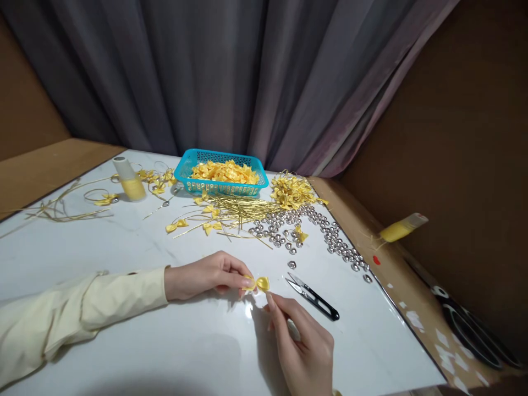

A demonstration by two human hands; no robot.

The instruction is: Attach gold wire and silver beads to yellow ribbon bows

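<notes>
Between the thumb and fingers of my left hand (223, 276) is a small yellow ribbon bow (262, 284), its right loop sticking out. My right hand (303, 341) is closed in a pinch, thumb and forefinger tips just below that loop. Whether they touch the bow, and what they hold, I cannot make out. Thread snips (315, 300) with black handles lie to the right of the bow, blades towards it. Beyond the hands is a single silver bead-like piece (292, 264), close to a scatter of similar pieces (342, 247).
A blue basket (264, 184) of yellow bows stands at the back. Gold wire ties (243, 209) and a heap of tied bows (292, 190) lie before it. Yellow thread spools (134, 187) stand left and lie right (402, 228). Large scissors (466, 324) rest right of the white tabletop (185, 346).
</notes>
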